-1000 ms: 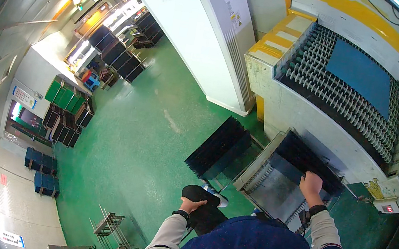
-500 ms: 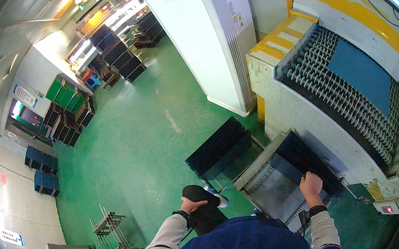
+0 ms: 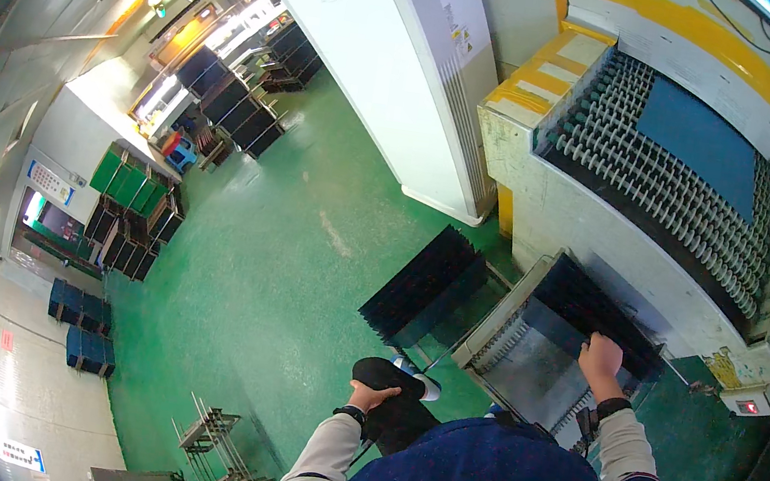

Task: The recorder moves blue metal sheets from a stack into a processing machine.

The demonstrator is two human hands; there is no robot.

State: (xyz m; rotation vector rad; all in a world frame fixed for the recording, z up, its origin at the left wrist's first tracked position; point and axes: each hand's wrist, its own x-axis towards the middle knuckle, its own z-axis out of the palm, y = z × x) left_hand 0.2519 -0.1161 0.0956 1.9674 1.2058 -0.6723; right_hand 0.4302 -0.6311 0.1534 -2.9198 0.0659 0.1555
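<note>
My right hand [image 3: 601, 360] is closed at the upper edge of a thin dark panel [image 3: 549, 326], its fingertips partly hidden. The panel is in a metal-framed rack [image 3: 502, 326] with toothed side strips, in front of a row of upright dark panels [image 3: 583, 291]. My left hand [image 3: 373, 398] lies on my black-trousered knee [image 3: 379, 374], thumb apart and holding nothing. Left of the rack stands another packed row of dark panels [image 3: 418, 284].
A roller machine [image 3: 639, 230] stands at the right, with a blue panel [image 3: 700, 141] on its rollers. Behind is a tall white cabinet [image 3: 371, 54]. An empty metal rack [image 3: 217, 447] stands at lower left on the green floor [image 3: 256, 262]. Filled racks [image 3: 136, 208] line the left wall.
</note>
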